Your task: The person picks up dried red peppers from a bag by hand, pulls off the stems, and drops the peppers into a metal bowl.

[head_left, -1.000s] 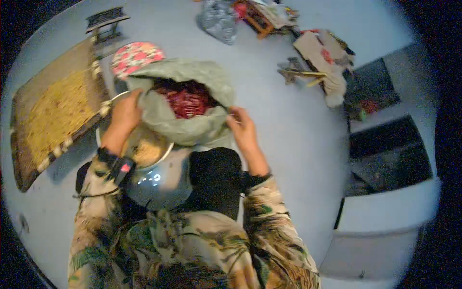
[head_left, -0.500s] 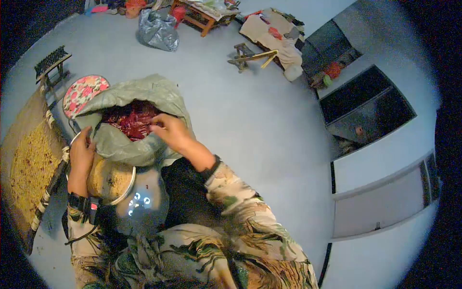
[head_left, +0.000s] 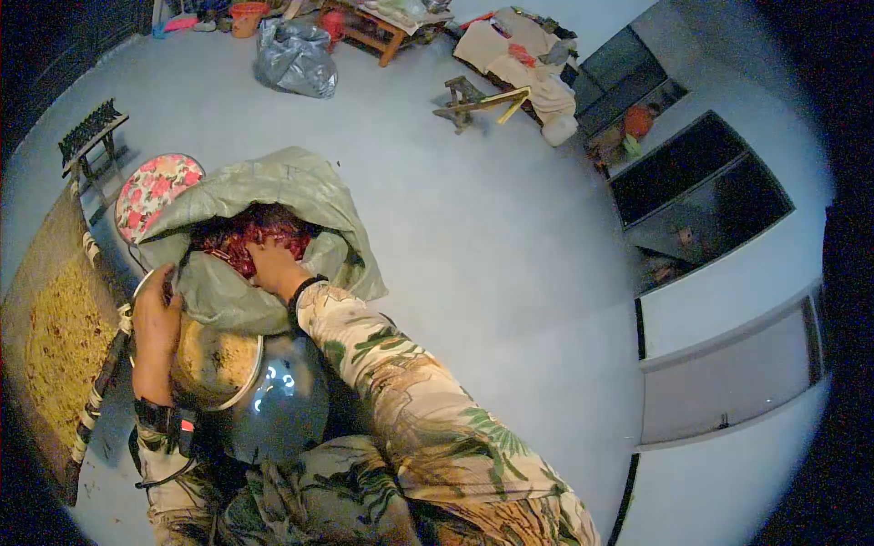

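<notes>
A green woven sack (head_left: 264, 177) gapes open in front of me, filled with dark red dried chillies (head_left: 228, 238). My right hand (head_left: 275, 266) reaches over the near lip, its curled fingers among the chillies and the fingertips partly hidden. At the sack's left side, my left hand (head_left: 157, 318) is closed on the sack's edge, above a pot's rim. Below the sack stands the round pot (head_left: 259, 364), with yellowish crumbly stuff (head_left: 214, 359) inside. A dark shiny rounded surface (head_left: 282, 400) lies between it and my lap.
To the left lies a large woven tray (head_left: 114, 364) spread with yellow grains (head_left: 64, 318). Behind it are a flowered round stool (head_left: 155, 191) and a small bench (head_left: 91, 136). Farther off are a grey plastic bag (head_left: 296, 59), a wooden stool (head_left: 469, 102) and a cloth-covered table (head_left: 510, 59).
My right hand has moved left and inward, from the sack's right edge into the chillies. The forearm now crosses the near lip. My left hand stays at the left edge.
</notes>
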Available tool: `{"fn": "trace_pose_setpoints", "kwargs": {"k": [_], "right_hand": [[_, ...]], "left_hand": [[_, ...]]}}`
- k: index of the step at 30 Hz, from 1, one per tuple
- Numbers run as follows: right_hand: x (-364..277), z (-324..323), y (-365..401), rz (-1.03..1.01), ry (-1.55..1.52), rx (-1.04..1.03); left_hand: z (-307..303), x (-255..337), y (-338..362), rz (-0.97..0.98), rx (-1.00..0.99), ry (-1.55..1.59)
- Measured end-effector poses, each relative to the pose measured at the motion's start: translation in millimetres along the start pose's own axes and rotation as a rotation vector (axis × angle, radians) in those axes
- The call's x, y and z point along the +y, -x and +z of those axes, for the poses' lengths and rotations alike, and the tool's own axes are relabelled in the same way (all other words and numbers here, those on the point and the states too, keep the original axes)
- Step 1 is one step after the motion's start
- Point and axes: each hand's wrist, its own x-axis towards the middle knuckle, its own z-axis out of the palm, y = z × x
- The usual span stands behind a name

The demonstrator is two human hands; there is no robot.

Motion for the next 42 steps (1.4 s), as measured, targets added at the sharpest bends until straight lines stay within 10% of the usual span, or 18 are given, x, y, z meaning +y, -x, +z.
{"fn": "trace_pose_setpoints", "kwargs": {"k": [20, 29, 42], "right_hand": [[25, 16, -24, 0.046, 0.002, 0.103], [20, -39, 7, 0.051, -0.422, 0.39], [-21, -48, 29, 0.029, -1.272, 0.141]], "left_hand": [[-6, 12, 1, -0.026, -0.027, 0.007], [-4, 6, -3, 0.105, 0.23, -0.115], [51, 41, -23, 0.154, -0.148, 0.561]]}}
